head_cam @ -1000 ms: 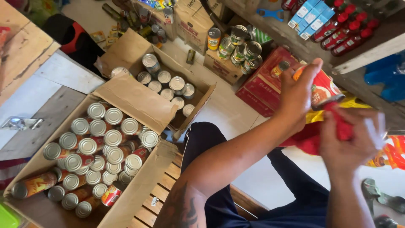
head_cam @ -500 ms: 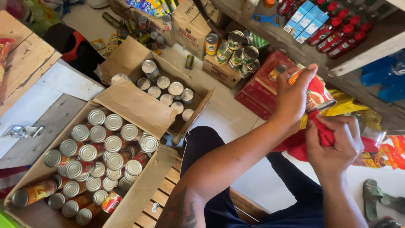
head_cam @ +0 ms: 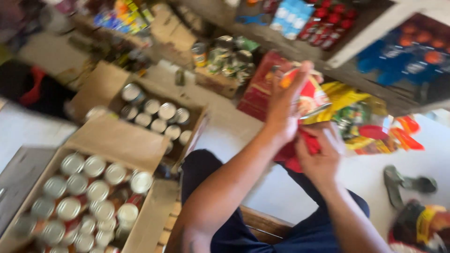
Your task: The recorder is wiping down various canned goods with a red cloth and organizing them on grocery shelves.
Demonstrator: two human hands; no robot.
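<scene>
Gripping a red thing [head_cam: 307, 143] between both hands, up and to the right of the near carton [head_cam: 150, 220], well apart from it and above the lap. Left hand [head_cam: 285, 112] closed round the upper part of it, fingers curled tight, with a slim orange-tipped piece [head_cam: 287, 80] poking out above the knuckles; too blurred to say what that piece was. Right hand [head_cam: 321, 159] just below, touching the left, fingers folded in and pinching the lower edge of the same red thing. Could not tell whether it was cloth, wrapper or a tool handle.

Judged from the lie of things: near carton packed almost rim to rim with upright tins [head_cam: 96, 189], silver lids showing, little room left. Farther carton [head_cam: 101, 86], just beyond the near one and touching its flap, held fewer tins, in loose rows with bare cardboard beside them. More tins [head_cam: 225, 56] stood loose past that, right of the farther carton.

Sat on a wooden slatted seat [head_cam: 262, 225] right of the near carton, dark trousers [head_cam: 243, 234] across it. Pale floor [head_cam: 225, 126] between the cartons and a low wooden shelf [head_cam: 356, 56] far to the right. Carried red-capped bottles [head_cam: 323, 23] and blue packs [head_cam: 293, 16] on that shelf, with a red box [head_cam: 262, 89] and yellow packets [head_cam: 344, 93] heaped under it. Lay a sandal [head_cam: 403, 182] on the floor, farthest right of the near carton.
</scene>
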